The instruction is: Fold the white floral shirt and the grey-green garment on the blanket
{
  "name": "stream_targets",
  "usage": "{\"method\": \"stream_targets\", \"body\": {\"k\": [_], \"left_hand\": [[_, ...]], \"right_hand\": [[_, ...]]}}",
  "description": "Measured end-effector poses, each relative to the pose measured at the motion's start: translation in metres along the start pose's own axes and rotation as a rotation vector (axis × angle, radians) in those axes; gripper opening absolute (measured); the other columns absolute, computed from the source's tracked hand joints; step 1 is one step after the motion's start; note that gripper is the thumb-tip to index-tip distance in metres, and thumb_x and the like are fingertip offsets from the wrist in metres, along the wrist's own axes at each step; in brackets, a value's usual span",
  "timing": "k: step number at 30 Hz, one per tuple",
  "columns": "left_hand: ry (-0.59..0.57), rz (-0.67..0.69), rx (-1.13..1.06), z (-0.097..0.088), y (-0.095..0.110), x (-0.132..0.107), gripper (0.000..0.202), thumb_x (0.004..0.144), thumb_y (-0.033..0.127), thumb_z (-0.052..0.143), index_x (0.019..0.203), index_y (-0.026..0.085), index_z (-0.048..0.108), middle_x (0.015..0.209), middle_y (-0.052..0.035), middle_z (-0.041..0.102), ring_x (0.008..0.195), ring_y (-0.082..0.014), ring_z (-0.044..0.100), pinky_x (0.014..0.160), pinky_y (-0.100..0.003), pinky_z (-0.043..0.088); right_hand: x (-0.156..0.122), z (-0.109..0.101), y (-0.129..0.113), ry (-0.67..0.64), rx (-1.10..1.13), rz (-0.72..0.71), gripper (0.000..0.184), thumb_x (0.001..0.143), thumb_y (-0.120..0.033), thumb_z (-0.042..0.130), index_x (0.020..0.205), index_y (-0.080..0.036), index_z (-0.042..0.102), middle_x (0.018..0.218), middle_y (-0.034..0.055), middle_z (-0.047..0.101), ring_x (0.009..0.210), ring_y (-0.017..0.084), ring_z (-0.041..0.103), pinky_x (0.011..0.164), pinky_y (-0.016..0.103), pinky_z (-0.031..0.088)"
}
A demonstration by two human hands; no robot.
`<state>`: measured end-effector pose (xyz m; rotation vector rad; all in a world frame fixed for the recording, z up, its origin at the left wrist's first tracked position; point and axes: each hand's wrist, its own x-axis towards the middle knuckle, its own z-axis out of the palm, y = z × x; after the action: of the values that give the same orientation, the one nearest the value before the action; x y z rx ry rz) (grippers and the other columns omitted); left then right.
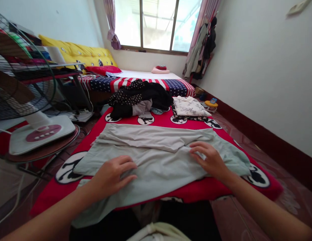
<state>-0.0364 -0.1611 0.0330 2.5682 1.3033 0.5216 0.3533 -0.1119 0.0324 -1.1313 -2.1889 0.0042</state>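
Observation:
A pale grey-green garment (150, 160) lies spread across the red cloth in front of me, partly folded over and wrinkled; its exact kind I cannot make out. My left hand (115, 175) is over its near left part, fingers loosely bent and apart. On the right side my right hand (208, 159) rests at the cloth with curved, parted fingers, nothing pinched between them. One near corner of the garment hangs over the table's front edge, by my left forearm.
The red patterned tablecloth (95, 134) bears a heap of dark clothes (143, 95) and a folded white top (189, 107) at its far side. At left stands a fan (42, 130) on a stool. Behind is a bed (145, 74); clothes hang (201, 47) by the right wall.

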Motion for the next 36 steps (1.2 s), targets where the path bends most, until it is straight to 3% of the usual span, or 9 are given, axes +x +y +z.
{"method": "stream_targets", "body": {"k": [3,6,12,16,19,23,28,33,36], "left_hand": [[0.043,-0.217,0.125,-0.001,-0.009,-0.021,0.041,0.081,0.044,0.062,0.118,0.028,0.058,0.116,-0.0058,0.062,0.103,-0.0249,0.06,0.084,-0.033,0.048],[0.016,-0.376,0.158,-0.008,-0.021,-0.031,0.051,0.075,0.051,0.065,0.119,0.027,0.057,0.107,-0.0057,0.064,0.096,-0.0261,0.062,0.078,-0.034,0.048],[-0.023,-0.429,0.167,-0.023,-0.014,-0.04,0.032,0.07,0.046,0.068,0.094,0.025,0.062,0.101,-0.0046,0.062,0.092,-0.0246,0.059,0.075,-0.033,0.045],[-0.047,-0.474,0.148,-0.027,-0.008,-0.045,0.028,0.069,0.039,0.069,0.091,0.023,0.061,0.098,-0.0047,0.06,0.092,-0.0251,0.058,0.075,-0.034,0.044],[-0.024,-0.465,0.095,-0.029,-0.009,-0.05,0.019,0.072,0.031,0.066,0.089,0.023,0.06,0.098,-0.0043,0.058,0.089,-0.023,0.057,0.076,-0.034,0.044],[0.047,-0.377,-0.056,-0.031,-0.01,-0.06,0.002,0.078,0.023,0.057,0.078,0.021,0.057,0.094,-0.0037,0.057,0.089,-0.0198,0.056,0.08,-0.031,0.043],[-0.012,-0.437,-0.319,-0.047,-0.016,-0.066,0.018,0.085,0.036,0.052,0.077,0.02,0.048,0.07,0.0022,0.053,0.067,-0.0145,0.051,0.062,-0.025,0.041],[0.082,-0.453,-0.283,-0.088,-0.043,-0.038,0.028,0.081,0.048,0.057,0.08,0.02,0.055,0.071,0.0026,0.057,0.067,-0.014,0.052,0.059,-0.023,0.04],[0.157,-0.433,-0.143,-0.095,-0.069,-0.011,0.03,0.076,0.047,0.062,0.087,0.02,0.064,0.079,0.0003,0.064,0.076,-0.0182,0.059,0.067,-0.026,0.045]], "right_hand": [[-0.005,0.008,-0.03,-0.12,0.08,-0.042,0.011,0.085,-0.018,0.057,0.084,-0.023,0.067,0.103,0.0048,0.068,0.096,0.019,0.063,0.088,0.034,0.048],[0.011,0.019,-0.04,-0.127,0.179,0.003,0.013,0.085,-0.016,0.055,0.09,-0.023,0.066,0.103,0.0052,0.067,0.095,0.018,0.063,0.085,0.03,0.049],[0.056,0.053,-0.076,-0.209,0.226,0.009,0.014,0.084,-0.013,0.055,0.087,-0.02,0.066,0.089,0.0033,0.064,0.07,0.013,0.059,0.068,0.024,0.047],[0.061,0.082,-0.114,-0.392,0.23,-0.156,0.018,0.083,-0.014,0.059,0.098,-0.021,0.067,0.098,0.0046,0.065,0.088,0.018,0.061,0.078,0.028,0.048],[0.062,0.098,-0.127,-0.381,0.233,-0.205,0.034,0.081,-0.021,0.066,0.115,-0.02,0.063,0.116,0.009,0.062,0.107,0.023,0.056,0.091,0.033,0.046],[0.072,0.106,-0.125,-0.362,0.214,-0.148,0.032,0.085,-0.03,0.064,0.115,-0.018,0.064,0.112,0.0099,0.064,0.106,0.023,0.057,0.093,0.036,0.043],[0.079,0.101,-0.111,-0.44,0.089,-0.083,0.018,0.083,-0.034,0.065,0.09,-0.02,0.071,0.087,0.0064,0.068,0.086,0.022,0.062,0.078,0.031,0.042],[0.083,0.092,-0.088,-0.384,-0.049,0.061,0.016,0.08,-0.036,0.064,0.072,-0.022,0.066,0.079,0.0037,0.069,0.075,0.02,0.061,0.063,0.027,0.035],[0.087,0.092,-0.075,-0.304,-0.103,0.159,0.016,0.08,-0.037,0.061,0.074,-0.022,0.065,0.081,0.0043,0.07,0.075,0.021,0.061,0.061,0.027,0.034]]}}
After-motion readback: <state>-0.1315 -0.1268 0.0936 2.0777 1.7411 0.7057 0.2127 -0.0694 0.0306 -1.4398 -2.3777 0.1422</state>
